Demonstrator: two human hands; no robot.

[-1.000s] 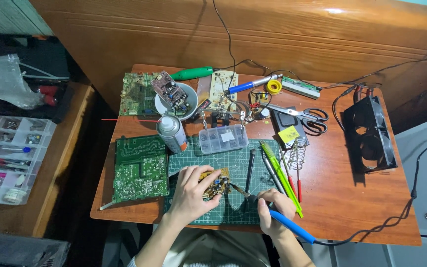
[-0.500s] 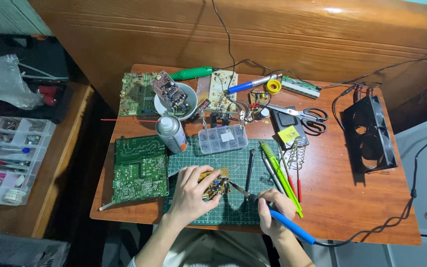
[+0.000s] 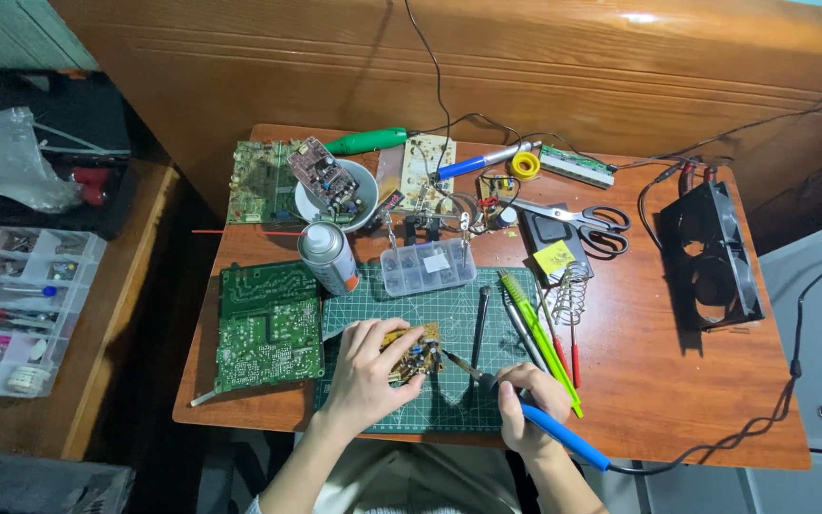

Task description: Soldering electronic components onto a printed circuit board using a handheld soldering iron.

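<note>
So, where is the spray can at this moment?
The spray can lies on the table's left half, just below the white bowl and above the large green circuit board.

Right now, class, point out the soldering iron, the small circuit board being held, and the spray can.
soldering iron (image 3: 563,436), head view, blue handle.
small circuit board (image 3: 413,350), head view, component side.
spray can (image 3: 327,255), head view, silver body.

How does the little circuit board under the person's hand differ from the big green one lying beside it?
The small tan circuit board is much smaller than the large green circuit board. The small one is tan and shows upright parts on top; the large one shows its flat green solder face. The small one lies on the green cutting mat, pinned by the left hand; the large one lies untouched on the wooden table. Both are bare circuit boards.
</note>
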